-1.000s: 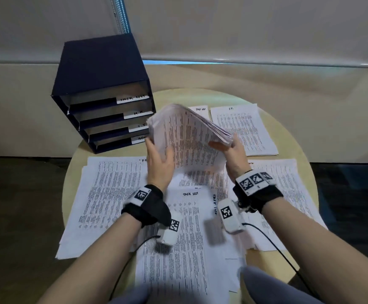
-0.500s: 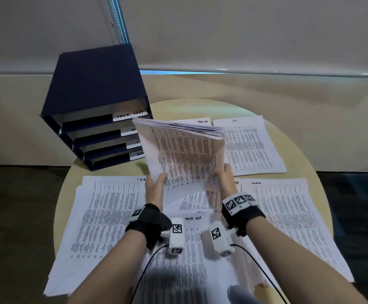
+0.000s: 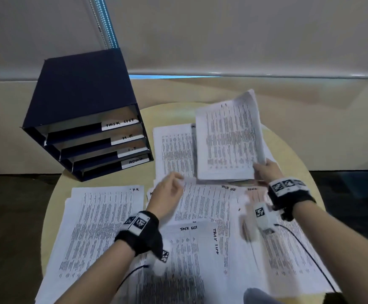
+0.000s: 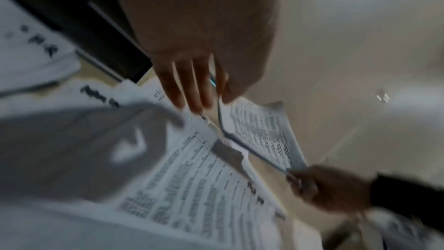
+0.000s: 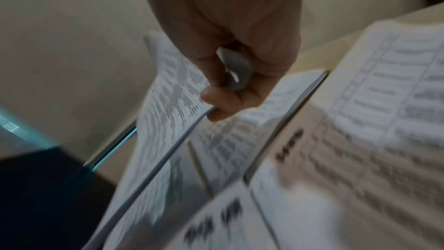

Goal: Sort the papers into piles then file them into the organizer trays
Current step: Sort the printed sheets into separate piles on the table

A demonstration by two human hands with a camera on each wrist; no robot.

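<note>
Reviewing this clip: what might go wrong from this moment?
1. The right hand alone grips the lifted stack by one corner; sheets may fan out or slip.
2. The left hand is open over loose papers on the round table, so a sweep might mix the piles.
3. Sheets overhang the table's near edge and may slide off.

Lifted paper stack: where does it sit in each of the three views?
Head: paper stack upper right of centre, right hand pinching its near right corner.
Left wrist: centre right, tilted.
Right wrist: centre left, edge-on.
Shared landmark: the dark organizer, partly visible in all three.
</note>
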